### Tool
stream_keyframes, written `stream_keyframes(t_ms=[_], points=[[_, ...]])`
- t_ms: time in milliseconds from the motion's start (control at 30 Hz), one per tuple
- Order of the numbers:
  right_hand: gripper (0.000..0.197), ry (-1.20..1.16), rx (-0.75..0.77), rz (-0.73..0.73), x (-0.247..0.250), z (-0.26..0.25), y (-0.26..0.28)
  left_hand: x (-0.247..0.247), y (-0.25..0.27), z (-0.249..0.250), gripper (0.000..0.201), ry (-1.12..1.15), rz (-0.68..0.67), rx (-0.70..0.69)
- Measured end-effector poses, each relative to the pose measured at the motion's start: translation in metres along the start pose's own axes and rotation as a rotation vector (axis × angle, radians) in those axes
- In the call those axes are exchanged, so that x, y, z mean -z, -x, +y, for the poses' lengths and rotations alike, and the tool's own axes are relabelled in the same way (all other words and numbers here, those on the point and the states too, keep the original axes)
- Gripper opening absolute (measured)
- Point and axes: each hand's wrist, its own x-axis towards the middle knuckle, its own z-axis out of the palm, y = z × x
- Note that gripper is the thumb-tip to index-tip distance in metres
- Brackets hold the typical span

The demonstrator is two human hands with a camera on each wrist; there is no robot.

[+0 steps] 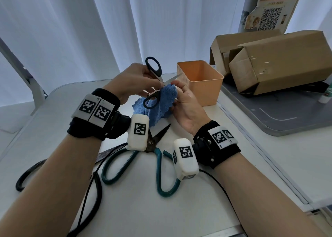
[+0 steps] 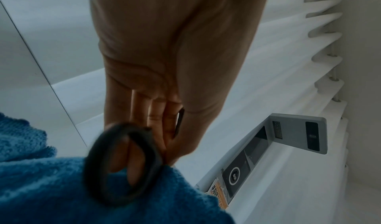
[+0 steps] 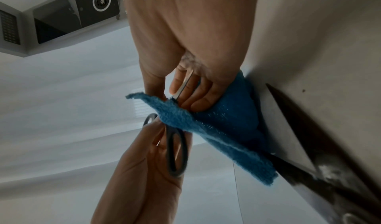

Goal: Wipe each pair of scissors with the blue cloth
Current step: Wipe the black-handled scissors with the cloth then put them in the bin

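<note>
My left hand (image 1: 154, 82) holds the small black-handled scissors (image 1: 152, 69) up above the table with their blades spread; one blade tip points at the orange basket. My right hand (image 1: 177, 92) pinches the blue cloth (image 1: 161, 103) around the other blade near the pivot. In the right wrist view the bare blade (image 3: 185, 82) lies across my right fingers (image 3: 198, 95), the cloth (image 3: 216, 129) hangs below, and my left hand (image 3: 148, 162) grips a handle loop (image 3: 177, 154). The left wrist view shows a blurred black loop (image 2: 123, 162) over the cloth (image 2: 51, 186).
Large teal-handled scissors (image 1: 158, 164) lie open on the white table (image 1: 179, 209) under my wrists. Large black-handled scissors (image 1: 23, 175) lie at the left, partly hidden by my forearm. An orange basket (image 1: 201, 82) stands behind my right hand. Cardboard boxes (image 1: 278, 62) sit at the back right.
</note>
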Motion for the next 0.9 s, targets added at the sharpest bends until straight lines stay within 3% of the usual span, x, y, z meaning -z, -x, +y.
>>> stream_keyframes(t_ms=[133, 367, 633, 900], points=[[0.02, 0.032, 0.025, 0.004, -0.002, 0.002, 0.0, -0.001, 0.001, 0.0, 0.008, -0.007, 0.001, 0.01], [0.015, 0.01, 0.015, 0.031, -0.002, -0.002, 0.002, -0.005, 0.001, 0.001, 0.011, -0.02, -0.008, 0.001], [0.019, 0.006, 0.017, -0.002, -0.002, -0.001, 0.0, -0.003, 0.002, 0.003, 0.015, 0.015, -0.016, 0.004], [0.027, 0.017, 0.01, -0.034, 0.0, 0.002, 0.0, -0.009, -0.003, 0.001, 0.003, -0.024, -0.023, -0.006]])
